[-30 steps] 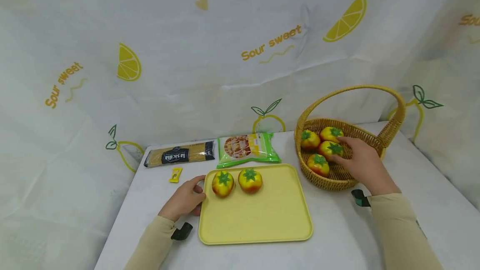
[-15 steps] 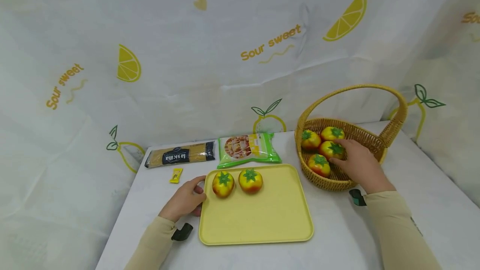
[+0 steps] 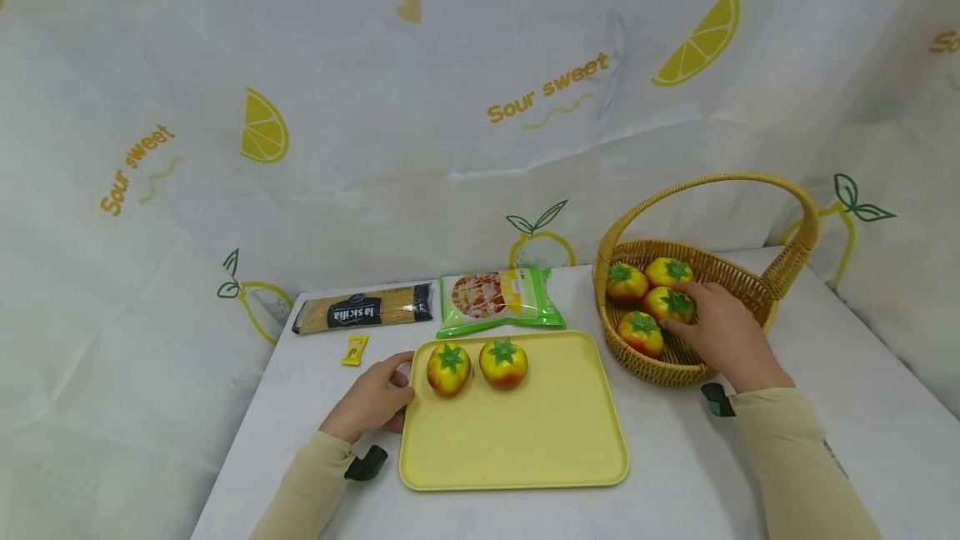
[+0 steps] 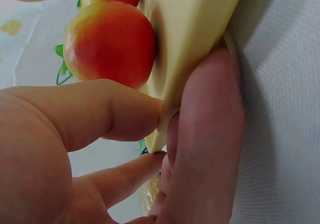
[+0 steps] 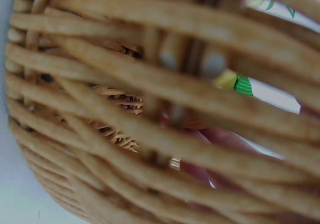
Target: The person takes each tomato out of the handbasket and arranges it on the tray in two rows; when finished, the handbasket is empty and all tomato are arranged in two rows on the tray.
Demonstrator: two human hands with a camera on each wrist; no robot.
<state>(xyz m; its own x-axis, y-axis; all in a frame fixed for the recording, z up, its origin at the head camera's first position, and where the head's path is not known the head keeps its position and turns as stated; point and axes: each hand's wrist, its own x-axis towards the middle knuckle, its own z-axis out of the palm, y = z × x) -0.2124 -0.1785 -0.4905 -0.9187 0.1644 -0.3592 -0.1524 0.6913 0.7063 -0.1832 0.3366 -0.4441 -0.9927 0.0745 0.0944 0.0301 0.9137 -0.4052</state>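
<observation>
Left hand [image 3: 369, 403] pinches tray [image 3: 517, 448] edge. Right hand [image 3: 723, 336] inside basket [image 3: 757, 286], right of tray, fingers curl round tomato [image 3: 670, 304].

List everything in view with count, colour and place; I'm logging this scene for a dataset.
Toy tomatoes on tray: two, red-yellow with green tops, tray's far end.
Toy tomatoes in basket: four, same colours.
Yellow plastic tray: one, table centre.
Woven wicker basket: one, tan, right.
Spaghetti packet: one, dark label, far left.
Green snack bag: one, behind tray.
Small yellow sachet: one, left of tray.
Left hand: pinches tray's left edge.
Right hand: inside basket, on a tomato.
</observation>
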